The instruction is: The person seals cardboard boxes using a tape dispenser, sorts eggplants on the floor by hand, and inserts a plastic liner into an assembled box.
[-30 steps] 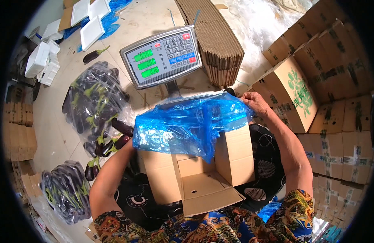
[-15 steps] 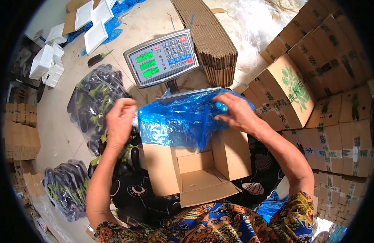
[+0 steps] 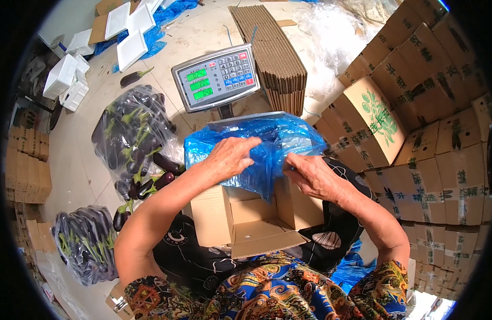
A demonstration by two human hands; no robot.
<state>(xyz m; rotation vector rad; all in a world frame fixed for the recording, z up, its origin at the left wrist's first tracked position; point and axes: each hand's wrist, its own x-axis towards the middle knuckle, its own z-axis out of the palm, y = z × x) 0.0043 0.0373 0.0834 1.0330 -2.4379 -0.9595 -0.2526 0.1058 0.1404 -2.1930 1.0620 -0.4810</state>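
An open cardboard box [image 3: 211, 216] stands before me, its near flap folded outward. Crumpled blue plastic film [image 3: 203, 144], apparently a bag or liner, covers the box's far part and hangs into its opening. Over the middle of the film is my left hand [image 3: 230, 160], thumb and forefinger apart, pointing right. At the film's right part, my right hand [image 3: 312, 173] has its thumb and fingers closed on a fold of it. Just beyond the box is a scale display [image 3: 216, 77] with a keypad and green readouts.
Left lie bagged eggplants [image 3: 131, 133], loose eggplants [image 3: 163, 181] and another eggplant bag [image 3: 86, 245]. Flattened cartons [image 3: 272, 58] are stacked beyond the scale. Printed boxes [image 3: 427, 181] pile up at right. White foam lids [image 3: 131, 50] lie at the far left.
My left hand has moved right, from the film's left edge to its middle. My right hand has come lower and closed on the film. The view has shifted slightly.
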